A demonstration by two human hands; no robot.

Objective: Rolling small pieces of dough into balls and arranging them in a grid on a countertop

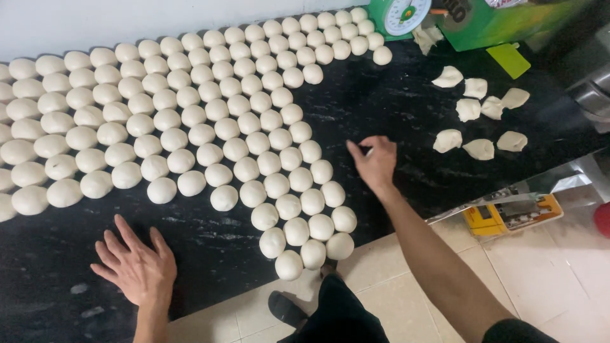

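On the black counter (394, 114), right hand (376, 162) fingers seemingly pinch a dough scrap (368, 151); left hand (136, 267) splayed flat

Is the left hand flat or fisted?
Flat: left hand lies palm-down, fingers spread on the black counter, holding nothing.

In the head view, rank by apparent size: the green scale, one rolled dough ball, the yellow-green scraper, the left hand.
1. left hand, though nearest the camera, so unsure
2. green scale, partly cropped
3. yellow-green scraper
4. dough ball
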